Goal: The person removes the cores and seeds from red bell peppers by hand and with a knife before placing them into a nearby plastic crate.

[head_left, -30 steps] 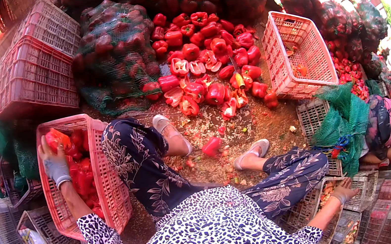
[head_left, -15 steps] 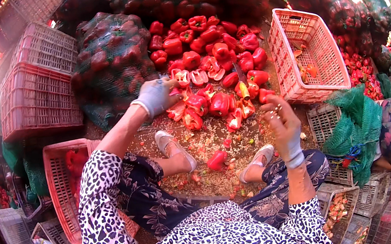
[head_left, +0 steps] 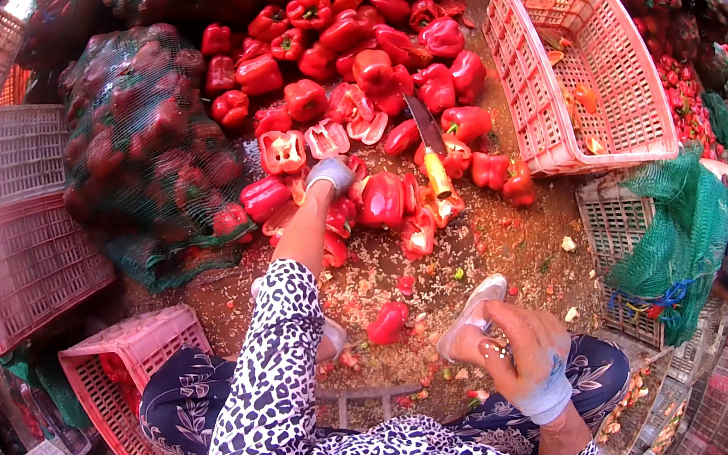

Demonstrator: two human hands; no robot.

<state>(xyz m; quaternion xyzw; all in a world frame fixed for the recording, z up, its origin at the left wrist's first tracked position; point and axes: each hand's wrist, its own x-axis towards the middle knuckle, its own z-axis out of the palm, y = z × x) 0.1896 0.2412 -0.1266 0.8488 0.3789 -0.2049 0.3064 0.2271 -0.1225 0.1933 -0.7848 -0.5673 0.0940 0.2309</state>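
Note:
My left hand [head_left: 331,174], in a pale glove, reaches into the near side of a pile of red bell peppers [head_left: 346,33]. It is right at a cut pepper half [head_left: 326,139] that shows its pale inside; my fingertips are hidden there. More opened pepper pieces [head_left: 420,231] lie just right of it. A knife [head_left: 433,148] with a yellow handle rests on the peppers, blade pointing away. Close to my right knee, my right hand [head_left: 523,349] is loosely bent and holds nothing, with seeds stuck on its fingers. A single red pepper piece [head_left: 388,323] lies between my feet.
A pink crate [head_left: 601,159] with a few pepper scraps stands at the right. Another pink crate [head_left: 125,349] is by my left knee. A full net sack [head_left: 150,150] and stacked crates [head_left: 30,251] are at the left. Green netting [head_left: 686,233] drapes over a right-hand crate. Seeds litter the floor.
My left hand has moved from the pile's left edge in among the cut peppers. My right hand has drawn back down toward my right knee. The view has shifted too.

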